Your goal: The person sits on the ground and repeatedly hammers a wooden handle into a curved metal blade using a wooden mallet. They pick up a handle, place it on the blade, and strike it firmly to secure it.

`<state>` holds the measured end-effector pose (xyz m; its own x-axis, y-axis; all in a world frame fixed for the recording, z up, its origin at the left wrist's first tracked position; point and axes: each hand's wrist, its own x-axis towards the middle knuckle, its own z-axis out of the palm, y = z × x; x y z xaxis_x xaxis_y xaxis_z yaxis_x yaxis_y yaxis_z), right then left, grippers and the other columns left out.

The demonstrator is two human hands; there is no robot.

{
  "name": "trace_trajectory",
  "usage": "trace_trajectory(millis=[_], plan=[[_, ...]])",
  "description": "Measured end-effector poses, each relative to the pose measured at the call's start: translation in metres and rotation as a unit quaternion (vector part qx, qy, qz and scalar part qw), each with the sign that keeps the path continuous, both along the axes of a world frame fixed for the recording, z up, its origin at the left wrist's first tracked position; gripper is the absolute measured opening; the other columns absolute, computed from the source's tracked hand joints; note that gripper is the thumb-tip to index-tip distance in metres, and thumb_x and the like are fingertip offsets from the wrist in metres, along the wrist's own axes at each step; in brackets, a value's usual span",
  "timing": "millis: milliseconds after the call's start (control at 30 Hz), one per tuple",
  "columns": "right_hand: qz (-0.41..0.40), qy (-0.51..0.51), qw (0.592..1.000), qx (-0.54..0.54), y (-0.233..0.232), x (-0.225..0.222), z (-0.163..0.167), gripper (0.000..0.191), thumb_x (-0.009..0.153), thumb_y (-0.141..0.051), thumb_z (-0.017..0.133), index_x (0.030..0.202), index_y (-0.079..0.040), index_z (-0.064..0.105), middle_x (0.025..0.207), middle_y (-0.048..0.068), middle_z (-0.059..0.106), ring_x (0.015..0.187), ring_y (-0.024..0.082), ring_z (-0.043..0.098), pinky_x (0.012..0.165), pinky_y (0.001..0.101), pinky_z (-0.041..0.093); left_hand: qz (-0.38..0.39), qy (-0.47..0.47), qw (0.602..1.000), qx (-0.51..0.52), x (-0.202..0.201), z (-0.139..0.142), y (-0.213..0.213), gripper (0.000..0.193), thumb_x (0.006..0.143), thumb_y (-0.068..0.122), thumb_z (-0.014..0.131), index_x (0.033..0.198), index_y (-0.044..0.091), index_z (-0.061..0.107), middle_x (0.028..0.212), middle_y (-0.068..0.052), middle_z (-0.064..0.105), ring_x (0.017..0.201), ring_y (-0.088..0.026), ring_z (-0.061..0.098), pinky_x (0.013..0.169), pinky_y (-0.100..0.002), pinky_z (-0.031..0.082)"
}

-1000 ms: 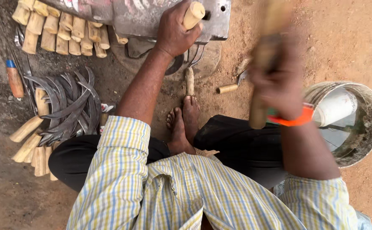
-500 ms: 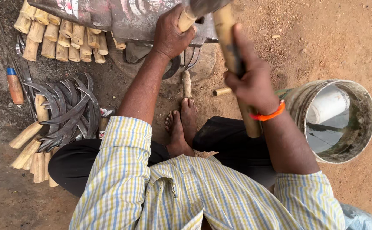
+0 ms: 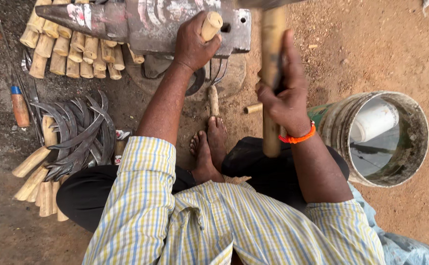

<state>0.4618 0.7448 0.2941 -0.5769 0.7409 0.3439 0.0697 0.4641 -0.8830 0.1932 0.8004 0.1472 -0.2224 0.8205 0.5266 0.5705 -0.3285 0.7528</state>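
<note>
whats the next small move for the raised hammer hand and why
Probably bring the hammer in the right hand down toward the anvil: it is raised, and the left hand grips a wooden handle there. The struck end is hidden.

Anvil ahead; sickle pile left, bucket right of the feet.
</note>
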Motion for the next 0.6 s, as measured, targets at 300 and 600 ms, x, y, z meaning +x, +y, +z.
trace_trajectory(millis=[300, 600], plan=[[-0.049, -0.109, 0.989, 0.084, 0.003, -0.009, -0.031, 0.104, 0.081, 0.018, 0.063, 0.169, -0.016, 0.018, 0.158, 0.023, 0.051, 0.134, 0.035, 0.061, 0.109, 0.0426, 0.053, 0.002, -0.058, 0.992, -0.116, 0.003, 0.025, -0.007, 0.035, 0.085, 0.019, 0.078, 0.114, 0.002, 0.065, 0.098, -0.011, 0.075, 0.086, -0.023, 0.075, 0.077, -0.039, 0.061], [-0.019, -0.118, 0.987, -0.11, 0.008, -0.008, -0.093, 0.103, 0.084, -0.001, 0.067, 0.17, -0.024, 0.014, 0.167, 0.021, 0.034, 0.152, 0.035, 0.038, 0.125, 0.04, 0.034, -0.061, 0.268, 0.941, -0.199, 0.004, 0.19, -0.138, 0.074, 0.096, 0.019, 0.065, 0.16, 0.006, 0.031, 0.112, -0.021, 0.072, 0.107, -0.036, 0.067, 0.117, -0.068, 0.03]])
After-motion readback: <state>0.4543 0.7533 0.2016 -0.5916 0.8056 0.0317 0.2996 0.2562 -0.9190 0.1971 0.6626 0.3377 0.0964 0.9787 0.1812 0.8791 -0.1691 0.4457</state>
